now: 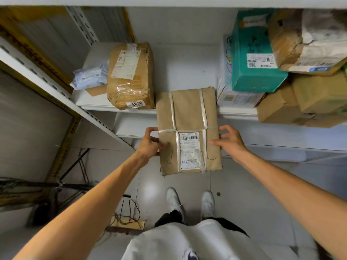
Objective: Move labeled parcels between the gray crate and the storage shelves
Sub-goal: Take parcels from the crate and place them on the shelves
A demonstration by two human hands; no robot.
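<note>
A flat brown paper parcel (189,113) tied with white straps and bearing a white barcode label lies half on the white shelf (184,72), its near end sticking out over the floor. My left hand (151,142) grips its left edge. At the right edge my right hand (228,142) holds it, thumb on top. The gray crate is not in view.
On the shelf, a taped brown box marked 0038 (130,76) and a small white bag (90,76) sit left of the parcel. A teal box (255,53), a white box (236,98) and several cardboard boxes (304,98) stack on the right. Cables (129,212) lie on the floor.
</note>
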